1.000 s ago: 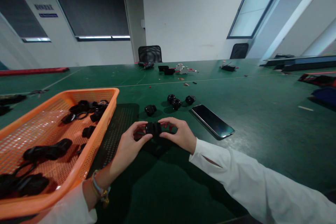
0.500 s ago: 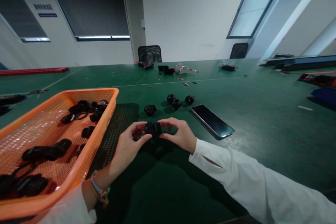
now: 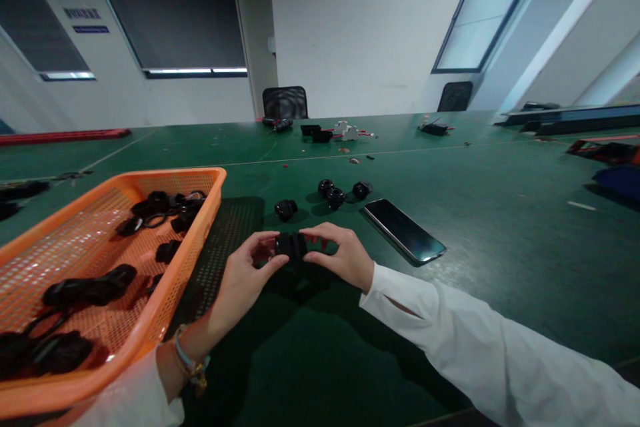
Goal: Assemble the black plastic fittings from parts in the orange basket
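Observation:
Just above the green table point(image 3: 500, 213), a black plastic fitting that looks like a cable gland point(image 3: 291, 246) is held level between both hands. The thumb and fingers of my left hand point(image 3: 254, 260) pinch its left end. On the right end, the thumb and fingertips of my right hand point(image 3: 343, 252) are closed. A ridged ring shows around the middle of the gland; its ends are partly covered by fingertips. Right behind the hands lies another black gland point(image 3: 285, 209). Several similar pieces, among them a rounded black gland point(image 3: 335, 197), sit a little farther back.
An orange mesh basket point(image 3: 220, 181) with black fittings and rings stands at my left. A phone point(image 3: 404, 231) lies right of the hands. Farther back are white connectors point(image 3: 346, 131) with red wires and black parts. Dark trays and a blue item point(image 3: 617, 185) lie far right.
My right hand has shifted very slightly at the gland's right end, its fingers a touch farther left. The left hand keeps its grip, and everything else stays in place.

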Tool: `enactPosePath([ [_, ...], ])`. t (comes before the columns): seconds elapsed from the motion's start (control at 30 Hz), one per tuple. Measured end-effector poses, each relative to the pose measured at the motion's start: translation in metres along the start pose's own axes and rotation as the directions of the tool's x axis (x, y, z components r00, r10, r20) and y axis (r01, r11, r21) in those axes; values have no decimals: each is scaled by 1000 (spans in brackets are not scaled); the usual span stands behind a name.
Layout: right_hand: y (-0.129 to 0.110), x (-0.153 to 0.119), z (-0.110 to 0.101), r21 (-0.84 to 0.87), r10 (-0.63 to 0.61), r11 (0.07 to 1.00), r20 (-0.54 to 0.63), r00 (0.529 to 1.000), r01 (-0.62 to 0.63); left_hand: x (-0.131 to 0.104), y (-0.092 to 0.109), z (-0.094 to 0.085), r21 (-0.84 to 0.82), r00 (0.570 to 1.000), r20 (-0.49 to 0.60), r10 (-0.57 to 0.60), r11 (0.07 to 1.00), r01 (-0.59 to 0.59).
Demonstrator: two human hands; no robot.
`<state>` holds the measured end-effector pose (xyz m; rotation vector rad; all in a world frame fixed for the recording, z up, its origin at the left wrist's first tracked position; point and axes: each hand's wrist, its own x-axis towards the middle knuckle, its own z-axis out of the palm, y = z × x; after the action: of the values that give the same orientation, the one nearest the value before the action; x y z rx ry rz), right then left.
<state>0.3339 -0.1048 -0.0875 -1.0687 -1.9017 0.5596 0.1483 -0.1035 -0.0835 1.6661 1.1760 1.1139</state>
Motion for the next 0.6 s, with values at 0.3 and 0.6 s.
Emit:
enactPosePath([
  [0.3,-1,-1,-1,11,-47,999,-1,999,47,1,2,0,-6,1000,-12,-27,1000,27],
  [0.6,-1,0,1,14,-41,999,-18,999,42,0,2,0,-52,1000,-7,-30,998,30],
])
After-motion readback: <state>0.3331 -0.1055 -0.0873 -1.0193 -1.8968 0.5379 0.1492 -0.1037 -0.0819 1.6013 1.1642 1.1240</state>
